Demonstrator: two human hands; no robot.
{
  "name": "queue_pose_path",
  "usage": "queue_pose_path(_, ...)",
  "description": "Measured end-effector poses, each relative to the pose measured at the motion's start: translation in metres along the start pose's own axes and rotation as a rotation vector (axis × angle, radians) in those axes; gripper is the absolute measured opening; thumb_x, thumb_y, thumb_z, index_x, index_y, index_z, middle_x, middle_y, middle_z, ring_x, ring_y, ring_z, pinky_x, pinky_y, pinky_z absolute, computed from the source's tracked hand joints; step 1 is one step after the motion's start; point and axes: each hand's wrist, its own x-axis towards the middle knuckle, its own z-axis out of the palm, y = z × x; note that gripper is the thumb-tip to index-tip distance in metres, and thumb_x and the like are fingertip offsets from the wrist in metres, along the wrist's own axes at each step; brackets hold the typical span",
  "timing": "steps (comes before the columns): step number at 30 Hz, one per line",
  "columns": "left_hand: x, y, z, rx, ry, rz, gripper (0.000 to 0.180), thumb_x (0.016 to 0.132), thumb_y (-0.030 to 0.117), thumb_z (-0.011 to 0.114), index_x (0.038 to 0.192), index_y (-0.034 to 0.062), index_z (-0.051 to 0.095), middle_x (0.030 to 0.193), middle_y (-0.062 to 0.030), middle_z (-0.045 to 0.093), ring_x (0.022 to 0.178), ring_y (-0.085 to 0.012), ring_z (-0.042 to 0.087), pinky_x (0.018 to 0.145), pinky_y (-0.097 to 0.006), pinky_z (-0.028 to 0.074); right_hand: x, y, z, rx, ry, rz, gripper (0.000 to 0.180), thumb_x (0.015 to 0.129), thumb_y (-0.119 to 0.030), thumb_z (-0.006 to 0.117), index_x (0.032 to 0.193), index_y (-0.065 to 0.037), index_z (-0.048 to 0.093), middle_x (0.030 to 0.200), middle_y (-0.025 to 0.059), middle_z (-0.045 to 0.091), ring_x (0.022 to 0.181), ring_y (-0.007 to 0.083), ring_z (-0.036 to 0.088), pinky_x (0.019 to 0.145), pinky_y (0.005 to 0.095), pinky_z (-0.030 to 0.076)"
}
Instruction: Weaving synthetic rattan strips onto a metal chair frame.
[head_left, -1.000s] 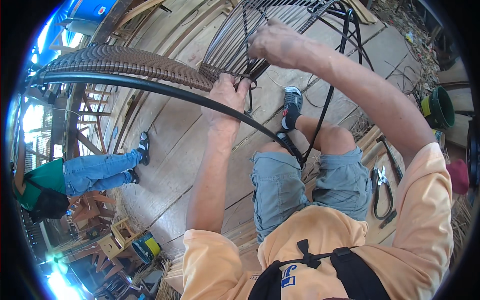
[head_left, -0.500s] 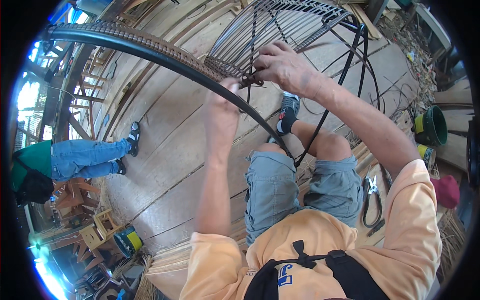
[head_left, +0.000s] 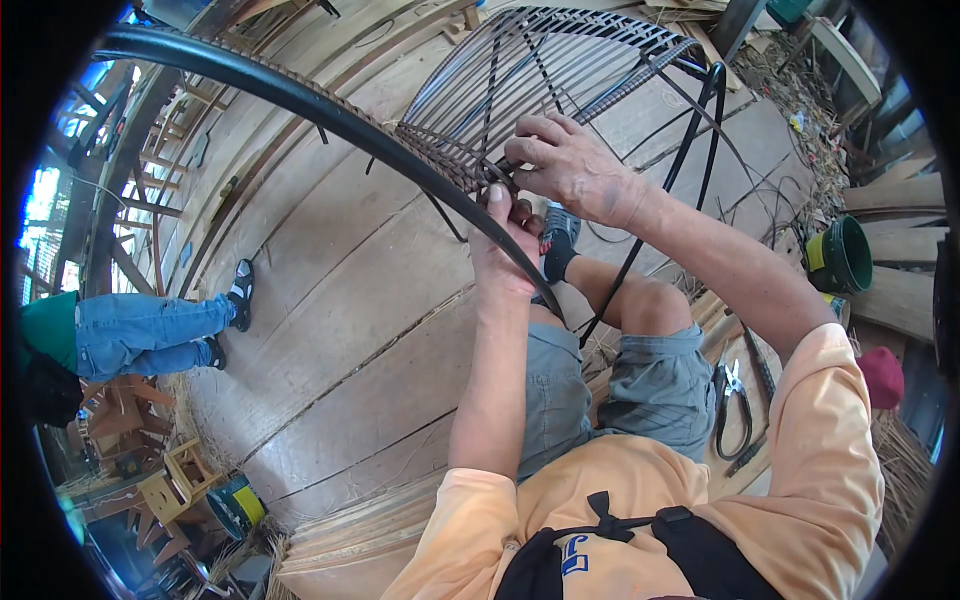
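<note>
Wooden plank floor (head_left: 330,330), seemingly a cluttered open workshop.

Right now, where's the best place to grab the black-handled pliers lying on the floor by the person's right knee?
Probably take the black-handled pliers by the two looped handles, coming from above. They lie flat on the wooden plank floor with the metal jaws pointing away from the person, and the handles are the widest part with nothing over them.

The left hand (head_left: 505,245) has its fingertips tucked behind the black frame tube (head_left: 330,110), so how they grip there can't be made out. At nine o'clock a second person (head_left: 120,335) is cut off by the rim, only legs and a green top showing. The black tube itself runs out of sight at eleven o'clock.
</note>
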Motion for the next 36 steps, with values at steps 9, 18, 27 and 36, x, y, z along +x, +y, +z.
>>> queue_pose_path(9, -0.067, 0.067, -0.117, 1.265, 0.19, 0.096, 0.018, 0.086, 0.019, 0.047, 0.077, 0.0049, 0.053, 0.06, -0.0009, 0.046, 0.054, -0.0107, 0.041, 0.049, -0.026, 0.034, -0.045, -0.132, -0.09, 0.611, 0.24, 0.571, 0.025, 0.078, -0.011, 0.063, 0.101, -0.004, 0.056, 0.099, 0.0121, 0.058, 0.096, 0.0299, 0.056, 0.082, 0.0376, 0.047)
queue_pose_path(18, -0.106, 0.026, -0.15, 1.441, 0.3, -0.198, 0.035, 0.083, 0.029, 0.048, 0.08, -0.0039, 0.062, 0.071, -0.0244, 0.061, 0.072, -0.0327, 0.063, 0.061, -0.042, 0.047, -0.021, -0.2, 0.05, 0.725, 0.407, 0.887, 0.029, 0.083, -0.017, 0.055, 0.103, 0.003, 0.051, 0.089, 0.0204, 0.057, 0.084, 0.0353, 0.056, 0.076, 0.0405, 0.045)
queue_pose_path(27, -0.174, 0.065, -0.076, 1.68, 0.174, 0.322, 0.014, 0.081, 0.002, 0.046, 0.094, -0.0035, 0.047, 0.102, -0.0219, 0.054, 0.084, -0.0341, 0.056, 0.077, -0.038, 0.044, 0.015, -0.172, 0.075, 1.473, 0.496, 1.26, 0.026, 0.09, -0.028, 0.05, 0.09, -0.001, 0.052, 0.072, 0.0066, 0.054, 0.064, 0.0102, 0.05, 0.056, 0.0283, 0.042)
queue_pose_path(36, -0.164, 0.108, -0.066, 1.616, 0.049, 0.503, 0.024, 0.079, -0.004, 0.052, 0.102, -0.0011, 0.048, 0.106, -0.0132, 0.05, 0.097, -0.0202, 0.052, 0.085, -0.029, 0.042, -0.027, -0.226, 0.038, 0.728, 0.44, 0.824, 0.013, 0.085, -0.015, 0.05, 0.086, -0.004, 0.057, 0.073, 0.0167, 0.058, 0.068, 0.0337, 0.057, 0.059, 0.0376, 0.045)
